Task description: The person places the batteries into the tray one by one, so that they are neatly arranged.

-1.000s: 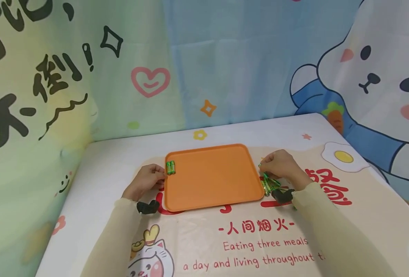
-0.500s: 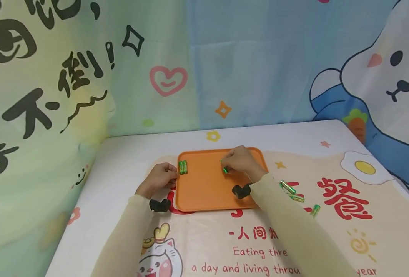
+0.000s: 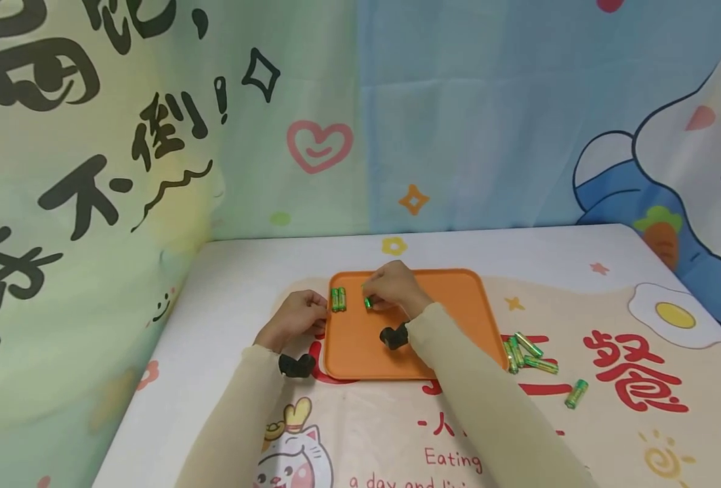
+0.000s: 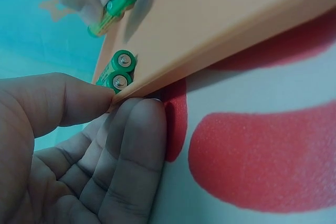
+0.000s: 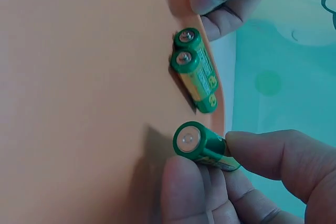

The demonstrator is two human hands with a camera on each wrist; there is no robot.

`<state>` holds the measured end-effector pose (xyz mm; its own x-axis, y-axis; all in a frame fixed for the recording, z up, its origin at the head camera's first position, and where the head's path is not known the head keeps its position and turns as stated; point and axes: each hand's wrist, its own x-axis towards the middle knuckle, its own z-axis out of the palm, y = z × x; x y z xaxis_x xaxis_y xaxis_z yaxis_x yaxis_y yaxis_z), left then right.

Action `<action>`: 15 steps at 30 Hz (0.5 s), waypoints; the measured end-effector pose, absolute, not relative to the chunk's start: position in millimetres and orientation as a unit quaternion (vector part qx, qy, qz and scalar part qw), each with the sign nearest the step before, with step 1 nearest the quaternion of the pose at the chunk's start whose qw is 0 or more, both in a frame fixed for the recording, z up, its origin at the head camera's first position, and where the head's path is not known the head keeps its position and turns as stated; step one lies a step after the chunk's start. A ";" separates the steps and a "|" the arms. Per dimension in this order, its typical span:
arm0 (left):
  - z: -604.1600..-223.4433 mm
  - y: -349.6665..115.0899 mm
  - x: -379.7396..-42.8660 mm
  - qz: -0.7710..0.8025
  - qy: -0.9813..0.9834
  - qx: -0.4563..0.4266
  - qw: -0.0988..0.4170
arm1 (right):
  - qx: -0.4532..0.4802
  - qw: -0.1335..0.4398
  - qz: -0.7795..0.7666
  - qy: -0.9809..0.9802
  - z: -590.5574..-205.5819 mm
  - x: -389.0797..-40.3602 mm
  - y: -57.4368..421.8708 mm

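Note:
An orange tray lies on the table. Two green batteries lie side by side along its left rim. At that rim my left hand pinches the tray's edge, thumb on top and fingers beneath, as the left wrist view shows. My right hand is over the left half of the tray and pinches one green battery between thumb and fingers. Its flat end faces the camera in the right wrist view, whereas the pair in the tray shows the nub ends.
Several loose green batteries lie in a small heap just right of the tray, partly against its right rim. A single battery lies apart, farther right. A printed cloth covers the table, and a patterned curtain hangs behind it.
My right hand has moved from the heap at the right, leftward across the tray, carrying a battery. My left hand keeps its place at the left rim. The head view has turned right.

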<state>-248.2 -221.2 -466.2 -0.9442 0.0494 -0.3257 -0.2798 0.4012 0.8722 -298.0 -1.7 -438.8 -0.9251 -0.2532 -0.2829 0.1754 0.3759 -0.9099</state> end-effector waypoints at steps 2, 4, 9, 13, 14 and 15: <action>-466.0 -220.7 -248.2 0.545 0.822 -0.070 0.150 | -0.025 0.188 -0.556 0.809 -440.6 -299.1 -7.7; -466.2 -220.9 -248.5 0.546 0.821 -0.073 0.151 | -0.024 0.186 -0.556 0.810 -442.6 -300.1 -13.2; -466.9 -221.2 -248.4 0.550 0.817 -0.075 0.154 | -0.017 0.184 -0.556 0.810 -446.0 -300.9 -24.6; -466.8 -221.1 -248.6 0.549 0.818 -0.075 0.152 | -0.014 0.177 -0.547 0.818 -445.0 -300.5 -31.2; -466.6 -221.2 -248.6 0.548 0.819 -0.076 0.152 | -0.015 0.174 -0.542 0.822 -444.8 -300.8 -32.7; -466.5 -221.2 -248.7 0.547 0.820 -0.077 0.152 | -0.014 0.172 -0.538 0.825 -444.3 -301.1 -34.1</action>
<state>-248.7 -221.2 -466.5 -0.9420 0.0404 -0.3331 -0.2921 0.3897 0.8734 -301.1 -34.1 -444.3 -0.9402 -0.2078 -0.2698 0.1630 0.4210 -0.8923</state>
